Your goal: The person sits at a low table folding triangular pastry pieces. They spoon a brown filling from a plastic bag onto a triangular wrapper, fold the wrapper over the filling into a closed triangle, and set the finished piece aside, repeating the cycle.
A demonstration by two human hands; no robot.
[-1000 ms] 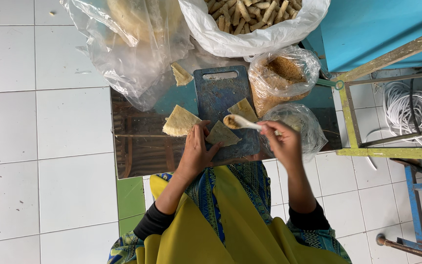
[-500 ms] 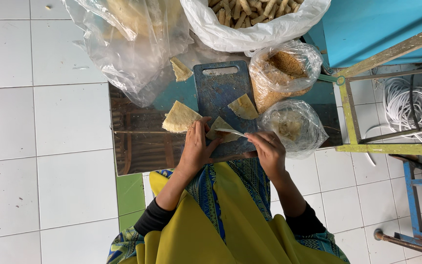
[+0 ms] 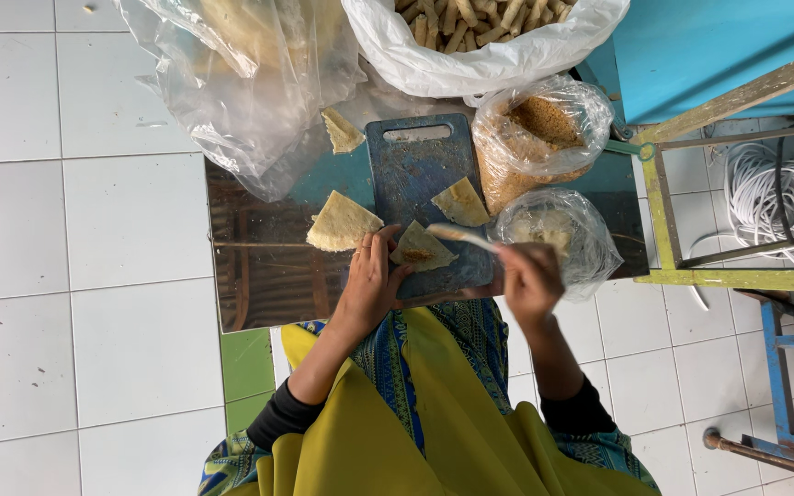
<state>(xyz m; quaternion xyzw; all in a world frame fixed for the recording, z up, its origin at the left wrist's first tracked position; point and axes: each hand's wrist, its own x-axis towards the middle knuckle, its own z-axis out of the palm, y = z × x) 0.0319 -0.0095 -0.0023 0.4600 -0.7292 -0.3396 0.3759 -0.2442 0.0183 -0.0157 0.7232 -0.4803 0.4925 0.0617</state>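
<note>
A dark blue cutting board (image 3: 415,174) lies on a low table. My left hand (image 3: 371,280) presses its fingers on a triangular pastry sheet (image 3: 423,248) with brown filling at its middle, near the board's front edge. My right hand (image 3: 530,276) holds a pale spoon (image 3: 461,237) whose tip reaches over that sheet. Another triangle sheet (image 3: 461,202) lies on the board's right side. A stack of triangle sheets (image 3: 342,223) rests just left of the board.
A clear bag of brown filling (image 3: 535,138) and a second clear bag (image 3: 558,234) sit right of the board. A white bag of rolled sticks (image 3: 480,37) and a large crumpled clear bag (image 3: 250,73) lie behind. A metal frame (image 3: 737,184) stands at right.
My right hand went to the bag on the right, then came back with the spoon toward the sheet under my left hand. Brown filling now lies on that sheet.
</note>
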